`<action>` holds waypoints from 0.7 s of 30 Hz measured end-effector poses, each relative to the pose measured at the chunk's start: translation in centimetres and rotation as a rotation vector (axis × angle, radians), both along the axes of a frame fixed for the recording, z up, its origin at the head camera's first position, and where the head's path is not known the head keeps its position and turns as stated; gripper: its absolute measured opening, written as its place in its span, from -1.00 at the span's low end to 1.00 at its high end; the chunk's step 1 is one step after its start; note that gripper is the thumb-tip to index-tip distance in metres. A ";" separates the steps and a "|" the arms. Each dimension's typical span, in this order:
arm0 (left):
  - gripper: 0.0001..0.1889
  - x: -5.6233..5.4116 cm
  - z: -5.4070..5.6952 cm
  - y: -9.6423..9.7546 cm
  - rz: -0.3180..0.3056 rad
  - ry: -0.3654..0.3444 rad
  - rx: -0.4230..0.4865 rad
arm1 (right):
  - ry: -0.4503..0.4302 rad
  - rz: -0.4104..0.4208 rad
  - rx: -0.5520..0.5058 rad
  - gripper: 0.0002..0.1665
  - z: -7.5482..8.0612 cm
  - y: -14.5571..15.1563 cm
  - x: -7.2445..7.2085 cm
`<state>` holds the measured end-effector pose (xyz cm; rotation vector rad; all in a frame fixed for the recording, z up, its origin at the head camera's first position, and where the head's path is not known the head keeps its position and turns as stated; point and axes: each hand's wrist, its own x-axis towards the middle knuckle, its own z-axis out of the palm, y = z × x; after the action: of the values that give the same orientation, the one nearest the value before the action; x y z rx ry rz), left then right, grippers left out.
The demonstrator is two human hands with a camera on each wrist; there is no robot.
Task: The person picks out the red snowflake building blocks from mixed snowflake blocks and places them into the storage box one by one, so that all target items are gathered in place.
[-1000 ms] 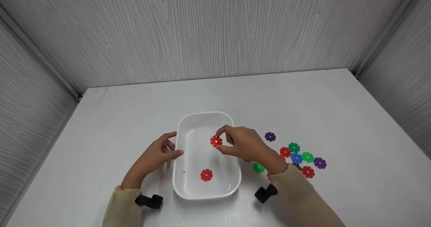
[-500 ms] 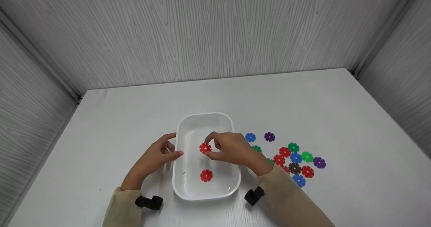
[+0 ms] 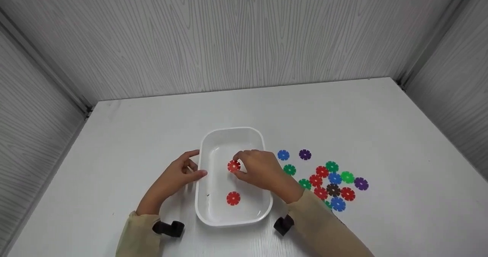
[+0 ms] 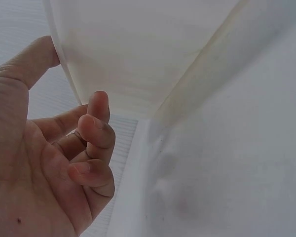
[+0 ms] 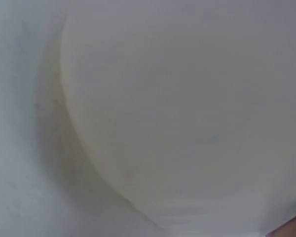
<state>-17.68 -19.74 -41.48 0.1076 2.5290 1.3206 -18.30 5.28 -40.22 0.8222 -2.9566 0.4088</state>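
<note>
In the head view a white plastic tray point(image 3: 219, 223) stands on the table, one red snowflake disc point(image 3: 233, 198) lying flat on its floor. My right hand point(image 3: 259, 169) is over the tray, pinching another red snowflake disc point(image 3: 233, 166) between thumb and forefinger. My left hand point(image 3: 181, 175) holds the tray's left side, the thumb over the rim and the forefinger against the outside. In the left wrist view the other fingers point(image 4: 96, 136) curl beside the tray wall point(image 4: 138, 54). The right wrist view shows mostly blurred tray wall point(image 5: 187, 108); the held disc is hidden there.
To the right of the tray several snowflake discs lie loose on the white table point(image 3: 400, 142), among them a purple disc point(image 3: 361, 183), a blue disc point(image 3: 337, 204), a brown disc point(image 3: 333, 190) and a green disc point(image 3: 289, 169). A grey wood-grain panel point(image 3: 244, 36) stands behind.
My right hand has moved left and slightly down over the tray with the red snowflake disc, uncovering more discs on the right. My left hand and the tray have stayed in place.
</note>
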 end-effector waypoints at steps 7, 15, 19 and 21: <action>-0.25 0.0 0.0 -0.1 -0.012 0.009 0.009 | -0.027 -0.001 -0.036 -0.46 0.0 0.1 0.0; -0.27 0.2 0.0 0.0 -0.020 0.020 0.025 | -0.118 0.054 -0.420 -0.56 -0.1 1.7 -0.1; -0.26 0.2 0.1 0.0 -0.019 0.021 0.019 | -0.107 0.096 -0.574 -0.60 0.4 3.4 -0.2; -0.26 0.2 0.1 0.0 -0.017 0.022 0.017 | -0.119 0.086 -0.608 -0.60 0.8 4.3 -0.3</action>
<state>-17.48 -19.72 -41.34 0.1474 2.5298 1.3412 -18.56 9.62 -39.43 0.8538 -2.6324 1.3103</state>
